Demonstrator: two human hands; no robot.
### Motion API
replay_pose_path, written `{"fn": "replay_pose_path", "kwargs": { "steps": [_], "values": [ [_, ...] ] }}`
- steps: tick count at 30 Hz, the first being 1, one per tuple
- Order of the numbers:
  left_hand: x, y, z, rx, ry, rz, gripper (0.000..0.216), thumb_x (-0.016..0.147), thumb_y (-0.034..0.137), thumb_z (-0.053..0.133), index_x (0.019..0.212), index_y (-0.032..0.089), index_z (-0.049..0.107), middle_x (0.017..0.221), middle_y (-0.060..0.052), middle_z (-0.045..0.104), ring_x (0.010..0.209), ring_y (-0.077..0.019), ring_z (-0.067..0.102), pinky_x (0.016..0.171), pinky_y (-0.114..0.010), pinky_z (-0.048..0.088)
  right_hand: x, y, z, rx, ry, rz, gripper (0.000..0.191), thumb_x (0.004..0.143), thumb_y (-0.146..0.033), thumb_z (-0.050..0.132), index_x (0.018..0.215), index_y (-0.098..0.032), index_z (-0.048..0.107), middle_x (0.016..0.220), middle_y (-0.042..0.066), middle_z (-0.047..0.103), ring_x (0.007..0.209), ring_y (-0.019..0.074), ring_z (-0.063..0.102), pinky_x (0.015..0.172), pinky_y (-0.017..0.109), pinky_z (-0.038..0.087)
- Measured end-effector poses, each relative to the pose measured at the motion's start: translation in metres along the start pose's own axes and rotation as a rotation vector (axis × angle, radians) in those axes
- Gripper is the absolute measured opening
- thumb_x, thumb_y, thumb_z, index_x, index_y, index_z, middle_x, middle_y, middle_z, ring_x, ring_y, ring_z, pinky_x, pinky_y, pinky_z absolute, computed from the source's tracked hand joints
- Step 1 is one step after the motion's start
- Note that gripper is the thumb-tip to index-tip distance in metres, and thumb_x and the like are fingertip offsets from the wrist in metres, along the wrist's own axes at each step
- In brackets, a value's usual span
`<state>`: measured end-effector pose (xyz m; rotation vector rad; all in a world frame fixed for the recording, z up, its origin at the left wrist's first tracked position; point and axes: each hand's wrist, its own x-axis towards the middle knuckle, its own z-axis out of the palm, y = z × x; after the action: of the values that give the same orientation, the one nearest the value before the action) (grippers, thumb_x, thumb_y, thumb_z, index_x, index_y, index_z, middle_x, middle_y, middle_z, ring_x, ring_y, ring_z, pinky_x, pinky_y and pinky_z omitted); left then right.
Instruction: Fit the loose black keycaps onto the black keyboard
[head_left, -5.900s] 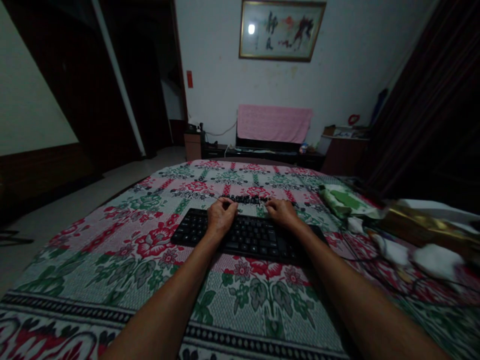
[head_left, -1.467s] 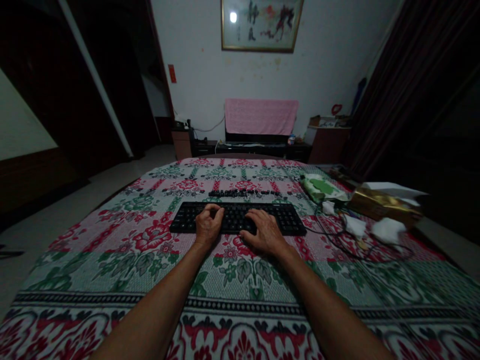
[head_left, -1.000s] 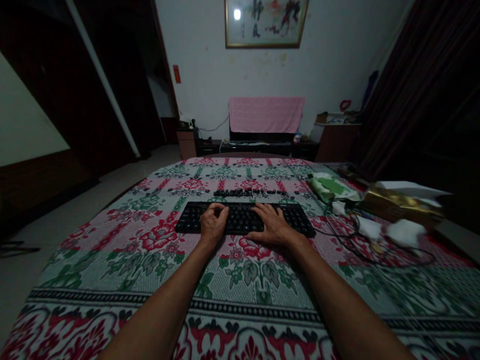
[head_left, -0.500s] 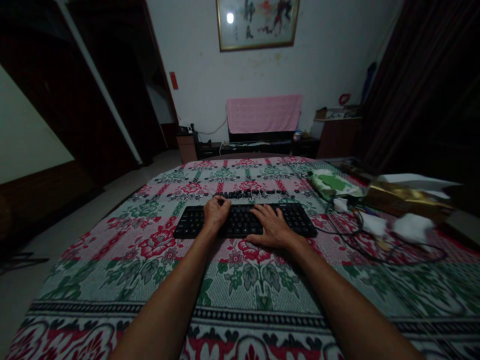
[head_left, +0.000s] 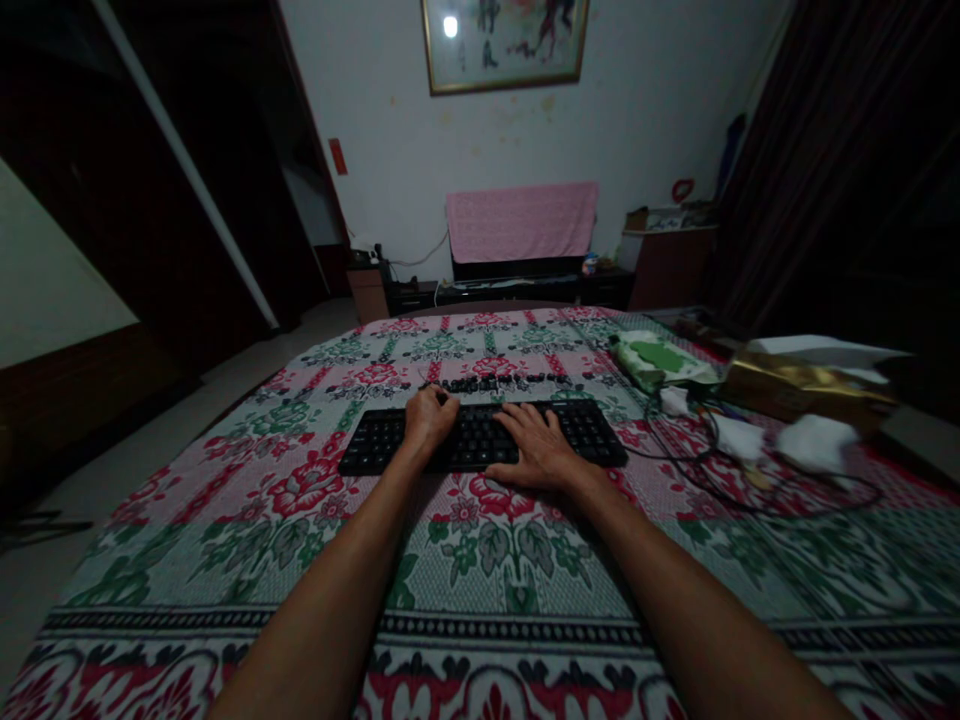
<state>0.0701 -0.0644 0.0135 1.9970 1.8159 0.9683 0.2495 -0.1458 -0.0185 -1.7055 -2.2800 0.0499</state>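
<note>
A black computer keyboard lies crosswise on the flowered tablecloth. My left hand is closed over its left-middle part, with thumb and fingers pinched together at the back edge. Something small and dark shows at the pinch, too small to make out. My right hand rests on the right-middle keys with its fingers spread and the thumb at the front edge. Just behind the keyboard, several small black pieces that look like loose keycaps stand in a row.
To the right, a black cable runs from the keyboard in loops. Around it are crumpled white tissues, a green-and-white packet and a gold tissue box. A cabinet with a pink cloth over a screen stands beyond the table.
The view has shifted slightly, so the whole scene sits a little further left and higher. Both hands keep nearly the same places on the keyboard.
</note>
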Motion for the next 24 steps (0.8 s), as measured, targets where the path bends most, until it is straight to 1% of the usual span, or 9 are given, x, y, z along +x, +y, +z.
{"fn": "replay_pose_path", "kwargs": {
  "steps": [5,10,13,17,19,24],
  "values": [
    [0.008,0.010,0.000,0.109,-0.059,0.041,0.019,0.071,0.022,0.053,0.079,0.016,0.069,0.076,-0.009,0.070,0.078,-0.0214,0.065,0.072,-0.027,0.046,0.000,0.002,0.002,0.005,0.016,0.001,0.090,0.064,-0.072,0.054,0.137,-0.022,0.036,0.147,0.010,0.028,0.132,0.0346,0.020,0.105,0.058,0.012],
    [0.007,0.015,0.001,0.124,-0.030,0.060,0.018,0.070,0.018,0.053,0.079,0.015,0.069,0.080,-0.011,0.070,0.081,-0.0224,0.065,0.074,-0.028,0.046,0.000,0.002,0.001,0.006,0.025,-0.011,0.090,0.064,-0.072,0.054,0.136,-0.022,0.037,0.147,0.011,0.029,0.131,0.0347,0.021,0.104,0.058,0.014],
    [0.008,0.009,0.003,0.067,-0.030,0.012,0.019,0.069,0.019,0.054,0.080,0.015,0.069,0.079,-0.009,0.071,0.078,-0.0217,0.065,0.072,-0.027,0.047,0.000,0.001,0.001,0.010,0.014,-0.002,0.090,0.064,-0.072,0.054,0.137,-0.022,0.037,0.147,0.011,0.029,0.132,0.0351,0.020,0.104,0.059,0.013],
    [0.013,-0.004,0.009,-0.021,0.003,-0.054,0.020,0.067,0.019,0.055,0.081,0.017,0.069,0.078,-0.007,0.071,0.078,-0.0203,0.065,0.069,-0.026,0.047,-0.001,0.000,0.000,0.026,-0.004,0.005,0.091,0.064,-0.072,0.053,0.138,-0.022,0.035,0.148,0.010,0.027,0.133,0.0352,0.018,0.105,0.061,0.010],
    [0.016,-0.009,0.013,-0.054,0.017,-0.062,0.020,0.065,0.019,0.055,0.080,0.018,0.069,0.076,-0.006,0.070,0.076,-0.0198,0.065,0.068,-0.025,0.047,-0.001,0.000,0.000,0.028,-0.004,0.006,0.091,0.064,-0.072,0.054,0.138,-0.022,0.035,0.148,0.010,0.027,0.134,0.0353,0.018,0.105,0.060,0.010],
    [0.025,-0.015,0.018,-0.114,0.000,-0.085,0.018,0.062,0.019,0.057,0.076,0.018,0.068,0.066,-0.004,0.068,0.068,-0.0183,0.065,0.061,-0.024,0.047,0.000,0.000,0.000,0.025,-0.015,0.010,0.092,0.064,-0.072,0.054,0.138,-0.021,0.035,0.148,0.011,0.027,0.134,0.0355,0.017,0.106,0.059,0.010]
  ]
}}
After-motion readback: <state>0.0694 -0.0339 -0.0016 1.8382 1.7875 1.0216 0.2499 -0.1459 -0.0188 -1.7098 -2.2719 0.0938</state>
